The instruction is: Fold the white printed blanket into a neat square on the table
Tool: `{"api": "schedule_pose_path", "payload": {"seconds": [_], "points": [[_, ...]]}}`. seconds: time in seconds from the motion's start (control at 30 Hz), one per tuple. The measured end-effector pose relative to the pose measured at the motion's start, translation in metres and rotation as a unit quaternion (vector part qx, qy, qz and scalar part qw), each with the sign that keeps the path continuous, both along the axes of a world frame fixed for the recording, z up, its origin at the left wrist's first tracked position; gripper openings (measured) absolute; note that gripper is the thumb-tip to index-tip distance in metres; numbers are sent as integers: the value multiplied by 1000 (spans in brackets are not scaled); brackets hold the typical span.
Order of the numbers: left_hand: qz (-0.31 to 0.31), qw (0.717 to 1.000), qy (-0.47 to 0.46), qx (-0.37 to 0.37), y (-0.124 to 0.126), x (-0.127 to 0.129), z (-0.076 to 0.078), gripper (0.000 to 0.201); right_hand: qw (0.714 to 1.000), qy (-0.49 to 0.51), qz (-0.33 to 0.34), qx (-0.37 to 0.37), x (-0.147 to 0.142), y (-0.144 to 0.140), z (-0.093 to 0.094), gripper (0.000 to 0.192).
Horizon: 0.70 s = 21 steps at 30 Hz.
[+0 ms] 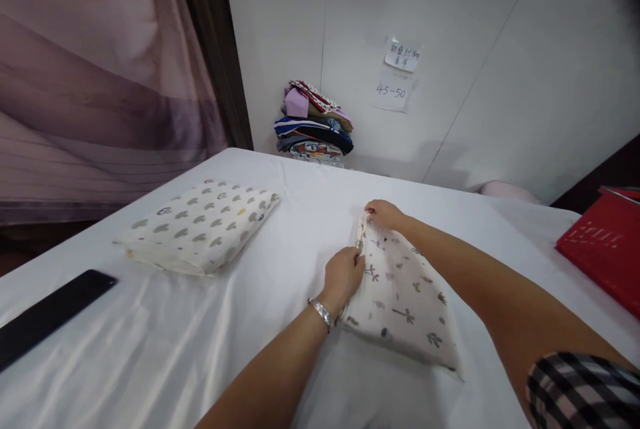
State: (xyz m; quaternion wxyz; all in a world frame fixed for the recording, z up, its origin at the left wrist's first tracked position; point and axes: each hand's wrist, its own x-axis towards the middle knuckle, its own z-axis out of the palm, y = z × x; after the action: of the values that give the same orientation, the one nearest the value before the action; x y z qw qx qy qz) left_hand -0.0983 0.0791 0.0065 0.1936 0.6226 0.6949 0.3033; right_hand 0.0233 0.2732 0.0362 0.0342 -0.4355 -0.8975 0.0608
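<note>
A cream cloth with small leaf and flower prints [403, 299] lies partly folded on the white-covered table [310, 215]. My left hand [343, 277], with a silver bracelet at the wrist, pinches the cloth's near left edge. My right hand [385, 215] grips the far left corner of the same cloth. Both hands hold the fold line along the cloth's left side.
A folded cream cloth with grey cloud prints [200, 225] lies to the left. A black flat object [47, 315] sits at the table's left edge. A stack of folded coloured fabrics [314, 125] stands against the wall, under paper notes [401, 55]. A red box [607, 245] sits at right.
</note>
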Motion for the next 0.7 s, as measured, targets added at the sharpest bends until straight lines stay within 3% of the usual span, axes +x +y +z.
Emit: {"api": "schedule_pose_path", "payload": {"seconds": [0.37, 0.7], "points": [[24, 999, -2, -36, -1, -3, 12, 18, 999, 44, -5, 31, -4, -11, -3, 23], [25, 998, 10, -59, 0, -3, 8, 18, 998, 39, -41, 17, -5, -22, -11, 26]]}}
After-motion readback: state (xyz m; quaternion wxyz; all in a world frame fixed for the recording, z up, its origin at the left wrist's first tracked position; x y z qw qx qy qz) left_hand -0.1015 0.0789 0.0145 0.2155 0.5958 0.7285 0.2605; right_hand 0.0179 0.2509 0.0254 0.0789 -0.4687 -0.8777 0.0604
